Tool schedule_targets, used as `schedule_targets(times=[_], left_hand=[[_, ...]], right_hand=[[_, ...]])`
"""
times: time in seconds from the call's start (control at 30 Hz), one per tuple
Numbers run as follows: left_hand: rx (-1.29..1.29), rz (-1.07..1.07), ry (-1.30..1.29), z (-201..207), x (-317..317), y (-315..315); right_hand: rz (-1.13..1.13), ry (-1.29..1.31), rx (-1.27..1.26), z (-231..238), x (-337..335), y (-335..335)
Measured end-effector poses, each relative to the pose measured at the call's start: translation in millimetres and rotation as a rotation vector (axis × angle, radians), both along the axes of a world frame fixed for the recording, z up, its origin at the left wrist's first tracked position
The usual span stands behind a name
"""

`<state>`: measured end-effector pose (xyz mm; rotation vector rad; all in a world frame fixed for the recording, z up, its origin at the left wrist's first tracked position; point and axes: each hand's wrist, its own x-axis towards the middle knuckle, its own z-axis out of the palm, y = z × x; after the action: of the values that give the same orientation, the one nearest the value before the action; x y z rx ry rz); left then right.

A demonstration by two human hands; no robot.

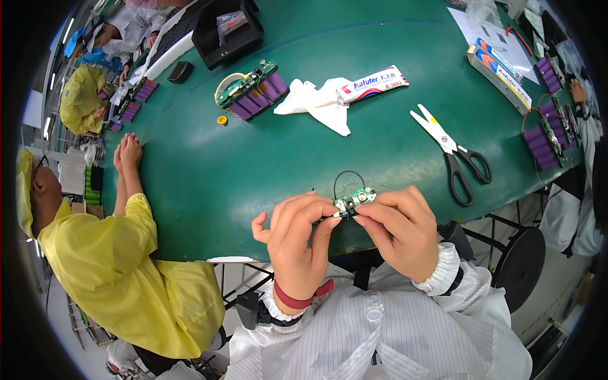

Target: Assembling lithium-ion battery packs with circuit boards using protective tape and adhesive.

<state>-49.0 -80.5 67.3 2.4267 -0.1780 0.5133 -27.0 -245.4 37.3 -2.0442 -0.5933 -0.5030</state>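
Observation:
Between my two hands, close to the table's near edge, is a small green circuit board [352, 201] with a black wire looping up from it. My left hand [297, 231] pinches its left end, where a small white piece shows at the fingertips. My right hand [399, 231] grips the right end with thumb and fingers. Beyond them lies a white glue tube [377, 85], its nozzle end resting on a crumpled white tissue [316, 104]. To the right are scissors [451, 152] with black handles and parted blades.
A purple battery pack [256, 92] with a green board stands at back left, near a yellow cap [222, 120]. More packs [548, 142] and a glue box [500, 76] sit at right. A black bin [228, 31] is far left. A person in yellow [120, 253] sits at left.

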Motion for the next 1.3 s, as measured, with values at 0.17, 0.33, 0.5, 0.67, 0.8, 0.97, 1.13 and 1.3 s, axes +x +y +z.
schedule_targets(times=[0.17,0.33,0.5,0.67,0.8,0.97,1.13,1.3], left_hand=[[0.030,-0.043,-0.038,1,2,2],[-0.003,-0.112,-0.021,3,5,8],[-0.022,-0.132,-0.020,4,6,11],[-0.068,-0.153,0.010,8,8,11],[-0.007,-0.170,0.047,18,12,7],[-0.115,-0.210,0.067,11,13,9],[-0.153,-0.254,0.078,7,12,11],[-0.200,-0.260,0.132,4,12,10]], right_hand=[[-0.036,-0.017,0.004,-2,1,4],[0.002,0.074,0.056,3,-3,2],[0.044,0.094,0.128,-1,-4,7],[0.067,0.243,0.274,-1,-6,7],[0.099,0.396,0.314,4,-2,0],[0.087,0.422,0.221,2,-8,-10],[0.111,0.547,0.312,-5,-18,-4],[0.129,0.510,0.295,-12,-20,12]])
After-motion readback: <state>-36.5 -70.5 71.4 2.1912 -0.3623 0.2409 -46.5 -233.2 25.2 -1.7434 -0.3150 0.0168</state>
